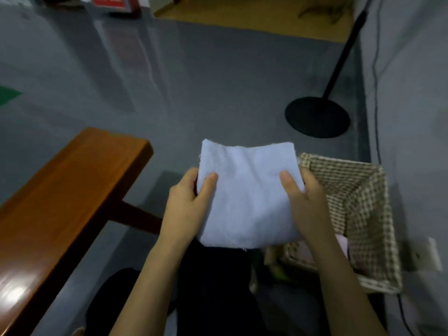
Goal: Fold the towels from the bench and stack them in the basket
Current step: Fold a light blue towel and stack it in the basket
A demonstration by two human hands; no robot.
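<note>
A folded pale blue towel (247, 195) is held flat in the air between the bench and the basket. My left hand (186, 204) grips its left edge, thumb on top. My right hand (308, 197) grips its right edge the same way. The woven basket (378, 214) with a checked cloth lining stands on the floor at the right, partly under the towel's right side. A pink towel (341, 246) lies inside it, mostly hidden by my right arm. The wooden bench (60, 202) runs along the left; no towel shows on its visible top.
A black lamp stand with a round base (317, 117) stands on the grey floor behind the basket. A cable (375, 93) runs down the grey wall on the right. A cardboard sheet (266, 15) lies at the far end. My dark-clothed legs are below.
</note>
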